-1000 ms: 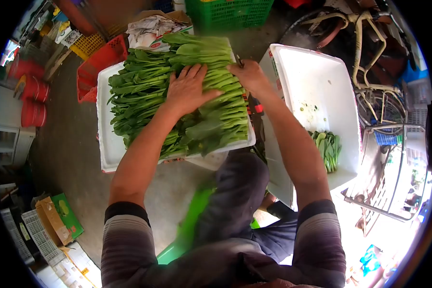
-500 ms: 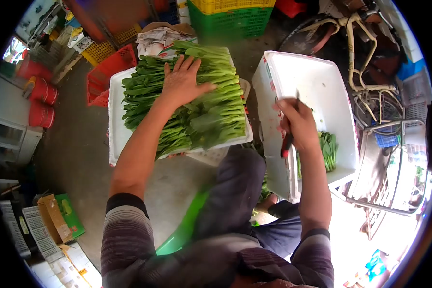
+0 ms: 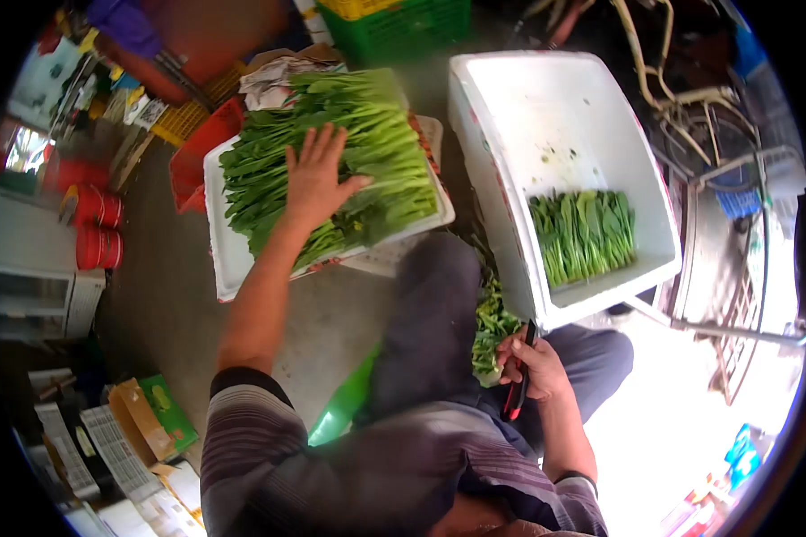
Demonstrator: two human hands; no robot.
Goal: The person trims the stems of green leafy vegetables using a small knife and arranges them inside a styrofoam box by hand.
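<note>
Long green leafy stalks (image 3: 372, 121) lie in rows on a white foam tray (image 3: 228, 268). My left hand (image 3: 313, 183) rests on top of them with its fingers spread. Low on the right, near my knee, my right hand (image 3: 535, 365) is closed around a black and red knife (image 3: 517, 394). Beside that hand, loose greens (image 3: 493, 327) hang or lie below the foam box. The white foam box (image 3: 560, 89) on the right holds a row of shorter greens (image 3: 584, 234) at its near end and a few leaf scraps.
Behind the tray are a red basket (image 3: 188, 166), crumpled paper (image 3: 273, 82) and a green crate (image 3: 412, 31). Red buckets (image 3: 97, 246) and cardboard (image 3: 141, 421) are at the left. A bicycle frame (image 3: 658, 72) stands at the right, and a green stool (image 3: 345, 407) is beneath me.
My right hand has moved from the stalks down toward my knee, with the knife in it. My left hand stays on the stalks. The view has shifted, showing more greens in the box.
</note>
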